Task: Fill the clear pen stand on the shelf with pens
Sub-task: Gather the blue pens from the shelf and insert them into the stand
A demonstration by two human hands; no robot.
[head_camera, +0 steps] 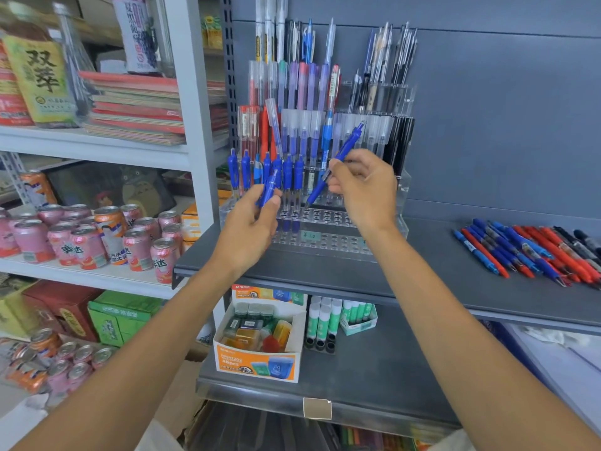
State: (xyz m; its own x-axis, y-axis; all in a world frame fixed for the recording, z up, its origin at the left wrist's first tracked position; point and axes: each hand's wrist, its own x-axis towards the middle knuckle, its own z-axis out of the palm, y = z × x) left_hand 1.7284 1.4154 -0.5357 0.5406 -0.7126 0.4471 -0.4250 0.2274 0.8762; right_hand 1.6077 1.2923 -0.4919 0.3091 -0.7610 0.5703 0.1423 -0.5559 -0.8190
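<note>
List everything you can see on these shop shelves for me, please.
clear tiered plastic pen stand: one, see-through, on grey metal shelf, front holes mostly unfilled
standing pens: many, blue, red, purple, black, stand's back tiers
loose pens: a pile, blue, red, black, shelf's right end
drink cans: many, pink and orange, far left
notebooks: a stack, red-edged, upper left
orange-and-white cardboard box: one, lower shelf
glue sticks: several, white and green, beside box
left hand: one, grip pinching blue click pen before stand
right hand: one, grip pinching tilted blue click pen
</note>
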